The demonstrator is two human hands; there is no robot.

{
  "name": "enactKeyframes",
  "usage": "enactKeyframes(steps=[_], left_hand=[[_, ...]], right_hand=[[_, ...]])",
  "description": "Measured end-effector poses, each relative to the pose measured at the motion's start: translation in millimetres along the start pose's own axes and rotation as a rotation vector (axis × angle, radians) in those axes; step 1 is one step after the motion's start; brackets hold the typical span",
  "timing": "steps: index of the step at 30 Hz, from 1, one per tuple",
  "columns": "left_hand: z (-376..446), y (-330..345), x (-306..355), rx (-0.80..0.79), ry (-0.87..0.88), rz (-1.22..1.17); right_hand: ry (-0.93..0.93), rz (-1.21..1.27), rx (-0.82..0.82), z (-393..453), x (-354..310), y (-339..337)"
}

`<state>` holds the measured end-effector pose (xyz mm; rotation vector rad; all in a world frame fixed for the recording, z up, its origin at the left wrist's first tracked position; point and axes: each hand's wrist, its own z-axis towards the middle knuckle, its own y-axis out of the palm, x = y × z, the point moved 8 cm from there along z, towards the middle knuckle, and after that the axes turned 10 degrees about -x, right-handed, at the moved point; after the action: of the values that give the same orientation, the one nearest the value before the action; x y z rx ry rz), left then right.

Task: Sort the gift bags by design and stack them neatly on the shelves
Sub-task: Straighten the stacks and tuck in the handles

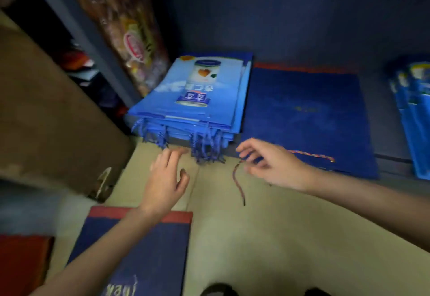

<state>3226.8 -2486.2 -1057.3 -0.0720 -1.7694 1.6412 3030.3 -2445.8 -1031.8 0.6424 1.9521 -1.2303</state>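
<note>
1. Left hand (166, 177): fingers spread and relaxed, holding nothing, hovering just in front of the cord handles (204, 146) that hang off the light blue bag stack (193, 95).
2. Right hand (270, 163): fingers loosely curled at the multicoloured cord (238, 179) of the dark blue bag (309, 119); blur hides whether they pinch it.
3. Light blue bag stack: one pile, printed with a tin, lying flat on the shelf (386, 167), touching the dark blue bag's left edge. Bag count unclear.
4. Dark blue bag: flat on the shelf, red strip along the far edge.
5. Second dark blue bag (139, 256): one, flat on the floor, under the left forearm.
6. Upright blue bags (416, 119): several, far right of the shelf.
7. Cardboard box (53, 114): one, at left beside the stack.
8. Snack packet (130, 32): one, leaning behind the stack.
</note>
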Motion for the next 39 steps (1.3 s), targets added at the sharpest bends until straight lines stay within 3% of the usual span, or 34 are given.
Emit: enactKeyframes(steps=[2,4,6,10,16,18,21,25,28,31,33,37,39], left_hand=[[-36.4,17.5,-59.9,-0.312,-0.112,0.1],[-80.5,48.3,-110.6,-0.764,-0.224,0.276],[-112.3,63.2,-137.9,-0.993,-0.272,0.397],[-113.3,76.7,-144.5,-0.923,-0.245,0.493],[-93.8,80.6,-148.7,-0.951,-0.299,0.61],[-94.5,75.4,-152.2,-0.978,-0.326,0.515],[-83.8,51.9,-144.0,-0.967,-0.278,0.359],[-46.7,-11.3,-104.7,-0.691,-0.171,0.056],[-5.7,-60.8,-54.2,-0.439,-0.056,-0.167],[40.3,-97.4,-2.3,-0.252,0.144,-0.295],[63.6,-74.9,16.1,-0.38,0.128,-0.246],[24.0,43.5,-2.1,-1.116,-0.212,0.108],[-5.7,75.2,-25.3,-1.237,-0.287,0.315]], right_hand=[[0.024,-0.008,-0.193,37.1,-17.2,64.4],[0.098,-0.009,-0.355,62.9,-19.8,126.0],[0.204,-0.049,-0.487,74.9,-11.2,173.9],[0.432,0.124,-0.521,65.9,22.5,208.9],[0.501,0.772,-0.206,62.1,31.1,234.3],[0.512,0.809,-0.112,66.4,30.8,236.5],[0.388,0.744,-0.096,74.9,16.1,217.2],[0.16,0.644,-0.247,74.0,-19.3,165.2],[0.115,0.6,-0.411,56.2,-29.6,126.2],[0.089,0.477,-0.34,42.9,-24.1,72.7],[0.077,0.39,-0.263,37.1,-16.2,45.5],[0.144,0.274,-0.294,27.6,8.4,50.8],[0.183,0.234,-0.318,22.9,21.3,61.0]])
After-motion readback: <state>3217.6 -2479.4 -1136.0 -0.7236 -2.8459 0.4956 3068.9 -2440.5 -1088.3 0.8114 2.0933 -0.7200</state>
